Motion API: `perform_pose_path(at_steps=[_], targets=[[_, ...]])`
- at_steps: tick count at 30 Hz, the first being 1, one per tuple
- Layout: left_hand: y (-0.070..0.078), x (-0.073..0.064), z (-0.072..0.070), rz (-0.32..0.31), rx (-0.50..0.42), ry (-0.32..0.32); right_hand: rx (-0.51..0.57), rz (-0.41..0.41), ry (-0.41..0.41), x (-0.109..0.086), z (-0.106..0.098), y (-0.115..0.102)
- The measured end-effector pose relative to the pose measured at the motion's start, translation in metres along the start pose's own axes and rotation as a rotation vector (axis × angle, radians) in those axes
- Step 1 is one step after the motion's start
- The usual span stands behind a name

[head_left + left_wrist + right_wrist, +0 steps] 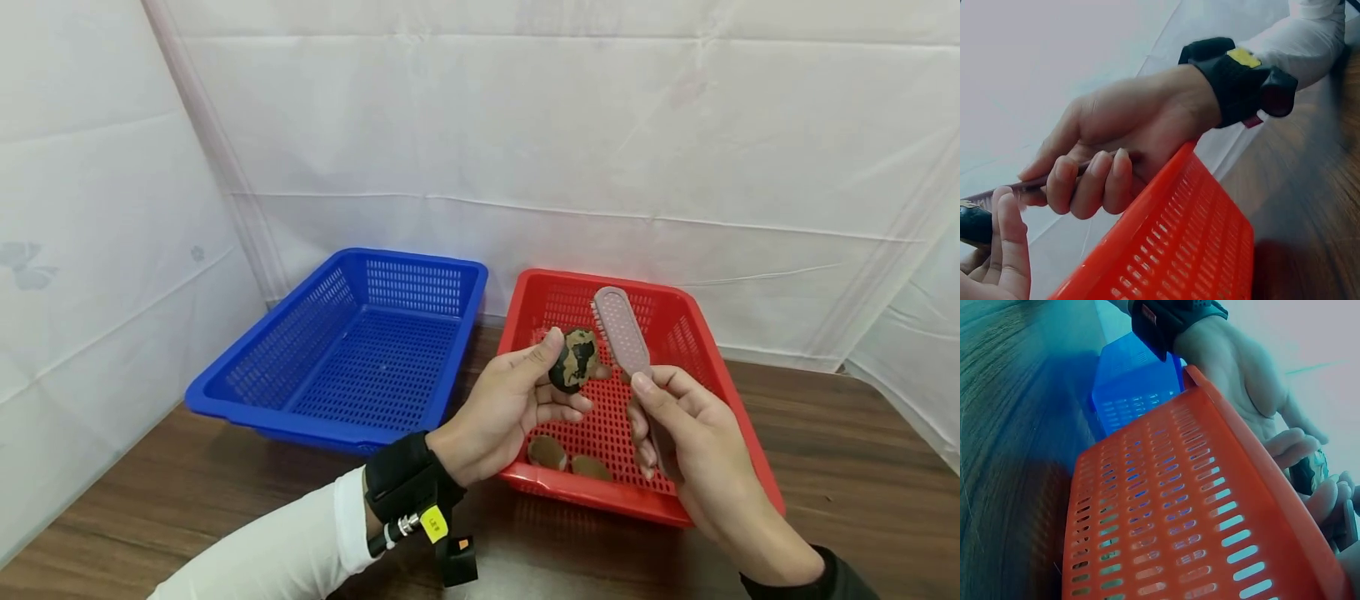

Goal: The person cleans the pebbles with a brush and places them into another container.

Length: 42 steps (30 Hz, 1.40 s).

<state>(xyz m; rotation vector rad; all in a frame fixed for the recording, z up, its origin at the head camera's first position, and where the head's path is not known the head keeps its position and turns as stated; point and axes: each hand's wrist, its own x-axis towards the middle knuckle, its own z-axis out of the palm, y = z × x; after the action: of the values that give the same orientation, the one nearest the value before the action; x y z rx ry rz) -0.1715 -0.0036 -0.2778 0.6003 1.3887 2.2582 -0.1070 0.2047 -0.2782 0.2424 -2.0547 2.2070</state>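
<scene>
My left hand [498,408] holds a dark egg-shaped thing [576,358] between thumb and fingers, over the red basket [603,492]. Patches of tan crust cover part of its dark surface. My right hand [697,450] grips the handle of a pinkish-grey brush [621,329], its head tilted up and its bristles facing the dark piece. In the left wrist view the bristles come right beside the dark piece [975,226]. Two brown oval pieces [547,452] lie inside the red basket at its near side, partly behind the rim.
A blue basket [375,358] with slotted walls stands left of the red one. Both sit on a dark wood-grain table [840,467]. White cloth [562,125] hangs behind and along the sides. A black band [412,479] with a camera is strapped to my left wrist.
</scene>
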Motion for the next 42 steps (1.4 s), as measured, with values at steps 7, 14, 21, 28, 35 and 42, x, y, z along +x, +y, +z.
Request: perform_pose_path(at_steps=[7, 14, 21, 28, 35, 42], targets=[[0.003, 0.001, 0.000, 0.014, 0.055, 0.020, -0.038, -0.025, -0.004, 0.000, -0.006, -0.001], [0.003, -0.001, 0.002, 0.022, 0.110, -0.016, -0.065, -0.025, -0.027, -0.002, -0.010, 0.000], [0.004, 0.001, 0.002, -0.011, 0.043, -0.048, -0.028, -0.005, -0.046, -0.001, -0.015, 0.001], [0.004, 0.003, 0.001, -0.051, -0.042, -0.046, 0.035, -0.017, -0.076, -0.001, -0.020, 0.004], [0.002, 0.004, -0.002, -0.072, -0.077, -0.042, 0.034, -0.023, -0.117, -0.001, -0.020, 0.006], [-0.001, 0.005, -0.003, -0.087, -0.090, -0.052, 0.023, -0.005, -0.127, 0.000, -0.020, 0.010]])
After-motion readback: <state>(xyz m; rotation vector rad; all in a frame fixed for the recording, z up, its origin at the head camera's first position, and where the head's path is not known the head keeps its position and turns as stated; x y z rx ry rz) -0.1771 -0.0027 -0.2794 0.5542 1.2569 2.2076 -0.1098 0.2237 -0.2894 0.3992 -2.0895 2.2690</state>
